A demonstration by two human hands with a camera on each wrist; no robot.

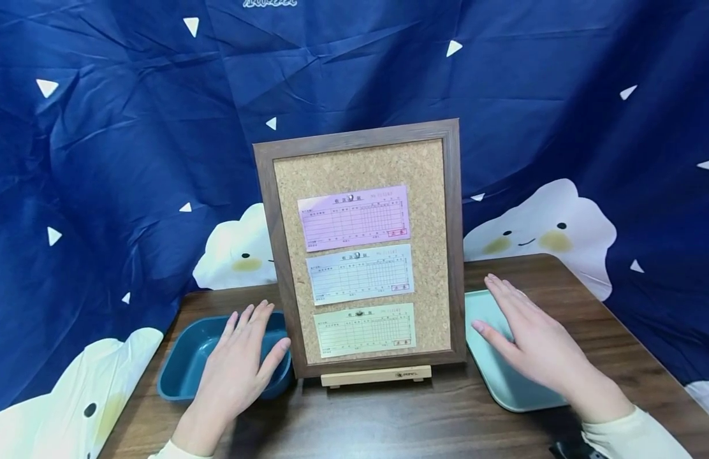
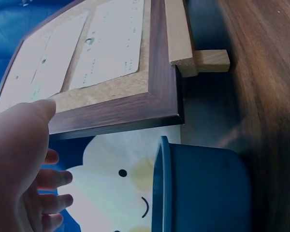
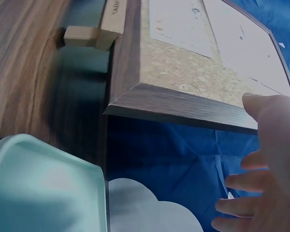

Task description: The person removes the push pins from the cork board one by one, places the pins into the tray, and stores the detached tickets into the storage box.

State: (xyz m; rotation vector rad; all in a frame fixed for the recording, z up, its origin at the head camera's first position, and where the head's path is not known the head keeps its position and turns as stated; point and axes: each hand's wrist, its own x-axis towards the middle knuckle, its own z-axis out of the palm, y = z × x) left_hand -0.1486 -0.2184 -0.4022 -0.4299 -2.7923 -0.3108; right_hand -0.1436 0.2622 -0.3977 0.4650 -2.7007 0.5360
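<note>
Cork board (image 1: 429, 255), grainy, rectangular, seemingly wood-framed, stands between left grip (image 1: 235, 364) and right grip (image 1: 535, 336), both spread.

Slips (image 1: 361, 274) on corkboard (image 1: 430, 268); bin (image 1: 185, 363) left, tray (image 1: 504, 379) right, curtain (image 1: 354, 70) behind

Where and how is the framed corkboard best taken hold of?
Probably mid-height on its left rail and right rail, coming from both sides at once. The framed corkboard stands on a wooden stand with both side edges exposed; paper slips cover much of its face, and the blue bin and mint tray sit near the bottom corners.
</note>
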